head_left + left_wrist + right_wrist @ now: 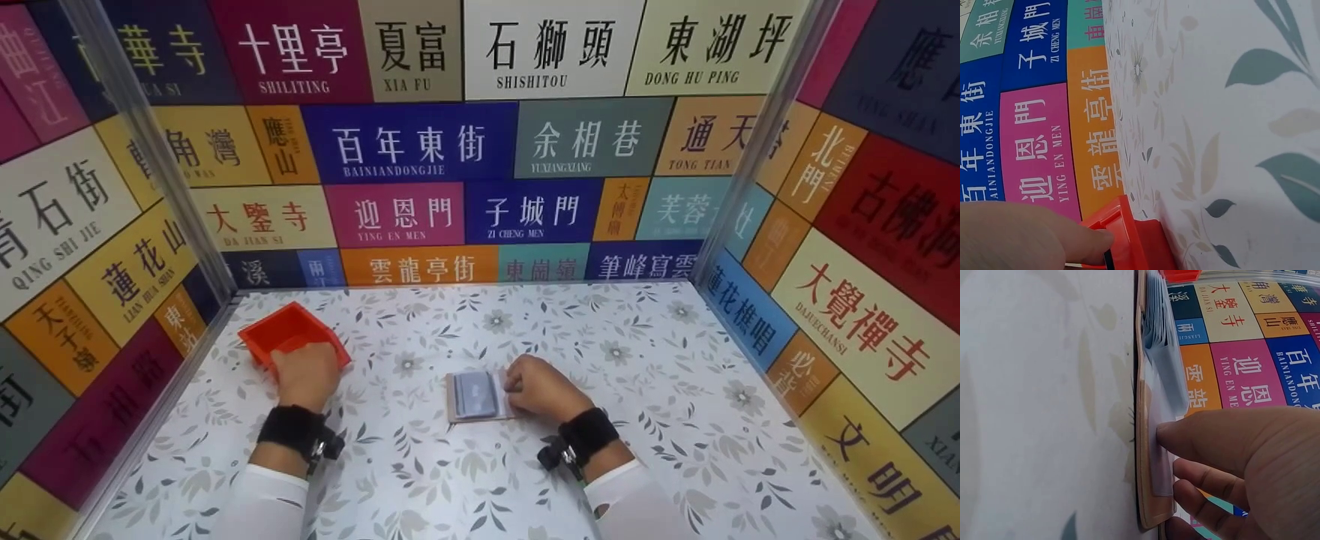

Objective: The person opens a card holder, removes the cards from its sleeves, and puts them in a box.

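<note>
A red open-topped box [296, 330] sits at the back left of the table, and my left hand [309, 371] reaches down into it. In the left wrist view, the thumb [1086, 244] overlaps the box's rim beside a small dark-edged piece [1108, 260]; the other fingers are hidden, so I cannot tell whether they grip it. A tan card holder [451, 401] lies open near the middle, with a stack of clear plastic sleeves [476, 394]. My right hand [547, 390] pinches its right side, thumb on a clear sleeve [1159, 455], fingers at the cover's edge.
The white table [405, 480] has a leaf and flower print. Printed panels [409, 142] stand along its back and both sides, with clear corner strips [161, 150] between them. Each wrist wears a black strap [289, 427] with a small camera.
</note>
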A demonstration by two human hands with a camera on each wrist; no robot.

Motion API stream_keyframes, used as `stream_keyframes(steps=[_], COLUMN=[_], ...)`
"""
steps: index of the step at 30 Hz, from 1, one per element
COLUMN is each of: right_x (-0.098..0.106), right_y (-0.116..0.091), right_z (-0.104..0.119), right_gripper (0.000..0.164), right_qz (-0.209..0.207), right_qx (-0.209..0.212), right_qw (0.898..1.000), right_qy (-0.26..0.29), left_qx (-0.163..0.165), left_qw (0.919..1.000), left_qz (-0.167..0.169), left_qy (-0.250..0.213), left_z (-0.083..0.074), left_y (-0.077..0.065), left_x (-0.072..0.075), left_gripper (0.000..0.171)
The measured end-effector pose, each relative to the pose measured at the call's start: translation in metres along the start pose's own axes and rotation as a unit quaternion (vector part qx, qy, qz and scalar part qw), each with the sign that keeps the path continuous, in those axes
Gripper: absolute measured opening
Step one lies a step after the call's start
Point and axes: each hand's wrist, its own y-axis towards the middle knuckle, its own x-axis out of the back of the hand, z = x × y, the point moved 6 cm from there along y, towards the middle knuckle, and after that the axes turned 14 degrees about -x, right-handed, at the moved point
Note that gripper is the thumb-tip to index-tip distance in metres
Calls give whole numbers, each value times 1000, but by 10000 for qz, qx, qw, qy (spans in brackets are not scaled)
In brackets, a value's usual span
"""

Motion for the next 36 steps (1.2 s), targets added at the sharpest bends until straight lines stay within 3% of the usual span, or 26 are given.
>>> stream_keyframes(steps=[11,15,18,20,22,25,27,30,33,36], right_x=[-1,-1,-1,-1,-1,0,0,0,0,0], right_y=[2,2,2,2,2,2,1,1,2,2], right_z=[-1,-2,-2,-2,-2,-2,-1,-1,-2,-2], right_gripper=[9,11,12,13,13,14,15,14,12,11], right_qz=[37,38,63,68,76,42,29,33,44,39], right_qx=[58,29,14,0,-13,45,89,110,96,88], right_qw=[10000,10000,9999,9999,9999,9998,9997,9997,9998,9998], right_qy=[-5,-72,-95,-106,-124,-183,-221,-227,-193,-145], left_qx=[304,341,269,48,-385,-1251,-1753,-2163,-2257,-2144], left_qw=[9981,9983,9983,9969,9909,9692,9534,9423,9464,9553], left_qz=[336,123,-275,-709,-1270,-2115,-2443,-2488,-2142,-1700], left_qy=[-417,-458,-449,-348,-216,-144,-259,-584,-863,-1118], left_z=[5,3,-2,-8,-18,-36,-48,-65,-81,-95], left_y=[5,5,5,7,8,8,7,7,9,12], left_x=[-13,-10,-4,2,9,17,18,15,7,-3], left_gripper=[32,29,28,28,26,19,14,9,9,12])
